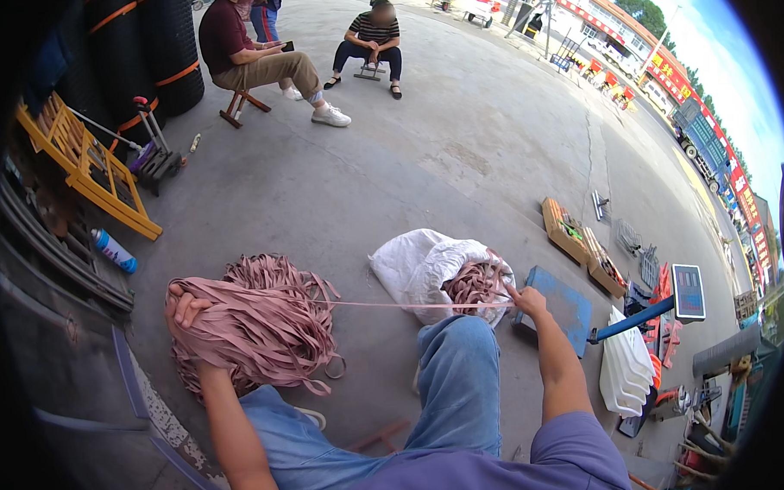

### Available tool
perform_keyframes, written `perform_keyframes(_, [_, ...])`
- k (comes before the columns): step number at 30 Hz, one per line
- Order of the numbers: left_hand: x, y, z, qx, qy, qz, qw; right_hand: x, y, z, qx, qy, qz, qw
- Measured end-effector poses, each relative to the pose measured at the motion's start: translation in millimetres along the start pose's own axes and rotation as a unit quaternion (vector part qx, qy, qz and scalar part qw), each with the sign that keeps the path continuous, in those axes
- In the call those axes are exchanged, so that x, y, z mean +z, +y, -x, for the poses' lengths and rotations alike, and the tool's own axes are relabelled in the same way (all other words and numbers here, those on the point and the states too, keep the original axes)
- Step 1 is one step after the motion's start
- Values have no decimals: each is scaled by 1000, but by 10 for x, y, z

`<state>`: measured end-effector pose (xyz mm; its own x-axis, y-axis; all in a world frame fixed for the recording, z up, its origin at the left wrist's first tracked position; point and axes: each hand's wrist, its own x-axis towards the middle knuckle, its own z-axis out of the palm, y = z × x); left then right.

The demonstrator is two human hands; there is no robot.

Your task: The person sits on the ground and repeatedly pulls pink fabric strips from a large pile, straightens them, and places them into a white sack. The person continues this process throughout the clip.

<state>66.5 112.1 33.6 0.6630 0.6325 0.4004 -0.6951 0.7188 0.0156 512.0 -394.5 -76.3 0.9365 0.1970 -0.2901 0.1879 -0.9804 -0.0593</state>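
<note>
My left hand (186, 309) grips a large bundle of flat pinkish-brown straps (252, 321), which drapes over it, with more of the same straps heaped on the ground behind. From the bundle a single strap (394, 304) runs taut to the right, across my knee, to my right hand (528, 301), whose fingers are closed on it. Just left of my right hand, an open white woven sack (408, 257) lies on the concrete, its mouth filled with similar straps (474, 284). Some strap loops hang loose at the bundle's lower right edge.
To the right are a blue platform scale (556, 304), its display, stacked white plastic baskets (624, 366) and cardboard boxes (565, 236) of goods. A spray can (114, 250) and a yellow folding frame (91, 171) stand at the left. Two people sit on low stools ahead, another person behind them.
</note>
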Motion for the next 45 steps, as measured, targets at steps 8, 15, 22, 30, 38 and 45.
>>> perform_keyframes(8, [-157,164,24,100,89,-46,990,-132,-318,233,23,34,-202,979])
perform_keyframes(15, [-105,-226,66,-22,112,-135,984,-871,-3384,2160,-611,-69,-62,786])
perform_keyframes(22, [-150,-787,242,-310,99,-92,941,-706,-4575,2045,-551,26,-194,812])
perform_keyframes(30, [106,-351,48,-54,33,-3,998,-435,-2044,497,-292,-128,-99,943])
perform_keyframes(38, [-204,459,148,86,76,-25,993,-650,981,73,133,84,-281,947])
perform_keyframes(45, [-92,203,94,-3,15,-68,998,-1365,-1140,682,-185,-37,-167,968])
